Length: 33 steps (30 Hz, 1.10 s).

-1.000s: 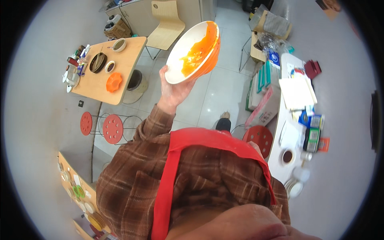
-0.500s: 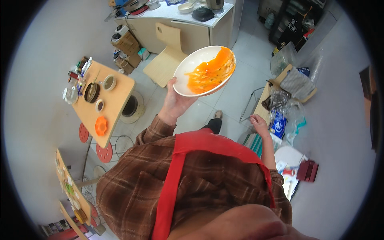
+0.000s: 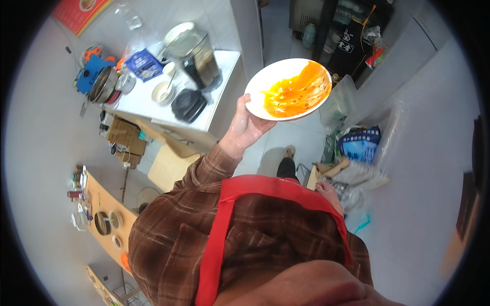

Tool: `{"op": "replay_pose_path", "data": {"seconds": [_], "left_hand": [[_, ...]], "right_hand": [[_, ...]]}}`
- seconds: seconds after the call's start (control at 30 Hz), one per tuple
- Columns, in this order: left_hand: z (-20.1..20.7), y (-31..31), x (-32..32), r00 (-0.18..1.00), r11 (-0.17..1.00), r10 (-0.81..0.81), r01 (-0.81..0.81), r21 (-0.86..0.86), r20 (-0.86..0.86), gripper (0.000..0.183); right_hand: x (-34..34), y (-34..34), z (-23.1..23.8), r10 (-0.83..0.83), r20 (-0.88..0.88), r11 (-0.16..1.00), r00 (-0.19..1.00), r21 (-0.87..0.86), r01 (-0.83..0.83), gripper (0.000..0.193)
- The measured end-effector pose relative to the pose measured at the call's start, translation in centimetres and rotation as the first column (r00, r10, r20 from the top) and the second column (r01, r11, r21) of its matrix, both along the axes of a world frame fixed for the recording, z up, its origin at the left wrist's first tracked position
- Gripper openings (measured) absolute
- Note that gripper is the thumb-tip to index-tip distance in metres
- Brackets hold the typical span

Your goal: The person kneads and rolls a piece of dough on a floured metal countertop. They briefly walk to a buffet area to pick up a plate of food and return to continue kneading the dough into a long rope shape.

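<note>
One orange-smeared bowl (image 3: pixel 259 85), up in the left hand (image 3: pixel 247 128).
On my feed, its fingers clamp the left rim, near the counter (image 3: pixel 145 104); whether the right hand (image 3: pixel 330 194) has fingers parted, I cannot tell.

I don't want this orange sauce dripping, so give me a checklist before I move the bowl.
1. Left hand gripping the bowl: ok, thumb at its rim.
2. Orange sauce kept off the rim: not ok, it reaches the edge at right.
3. Right hand empty: cannot tell, it is partly curled.
4. Counter uncluttered: not ok, a blender jug and small bowl stand there.
5. Floor dry: cannot tell, much is hidden.
</note>
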<state>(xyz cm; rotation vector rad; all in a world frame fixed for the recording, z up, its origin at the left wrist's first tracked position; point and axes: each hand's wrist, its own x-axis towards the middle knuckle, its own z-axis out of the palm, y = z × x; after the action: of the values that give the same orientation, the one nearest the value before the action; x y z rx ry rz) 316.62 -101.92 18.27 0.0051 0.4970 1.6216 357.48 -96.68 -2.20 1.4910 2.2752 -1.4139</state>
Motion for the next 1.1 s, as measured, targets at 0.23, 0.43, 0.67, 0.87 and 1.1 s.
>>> {"op": "replay_pose_path", "data": {"seconds": [0.23,0.43,0.67,0.87,1.1], "left_hand": [[-2.3,19.1,-7.8,0.999,0.999,0.046,-0.046,-0.028,0.013,0.056],[-4.2,32.9,-14.7,0.987,0.988,0.152,-0.153,0.016,0.045,0.059],[-10.3,50.7,-26.5,0.973,0.97,0.227,-0.23,0.083,0.047,0.057],[-10.8,65.9,-34.3,0.934,0.927,0.356,-0.356,-0.118,-0.021,0.059],[-11.6,81.9,-46.2,0.846,0.847,0.53,-0.532,-0.015,-0.06,0.06]], "right_hand": [[-13.3,25.9,0.8,0.188,0.129,0.955,0.974,0.207,-0.212,0.03],[-27.0,46.4,3.3,0.332,-0.062,0.931,0.941,0.184,-0.316,0.027],[-40.3,67.2,-1.5,0.375,-0.227,0.925,0.899,0.16,-0.346,0.022],[-44.7,83.5,-3.8,0.284,-0.19,0.949,0.94,-0.088,-0.304,0.026],[-60.7,100.2,-5.8,0.276,-0.174,0.924,0.945,-0.222,-0.311,0.026]]}}
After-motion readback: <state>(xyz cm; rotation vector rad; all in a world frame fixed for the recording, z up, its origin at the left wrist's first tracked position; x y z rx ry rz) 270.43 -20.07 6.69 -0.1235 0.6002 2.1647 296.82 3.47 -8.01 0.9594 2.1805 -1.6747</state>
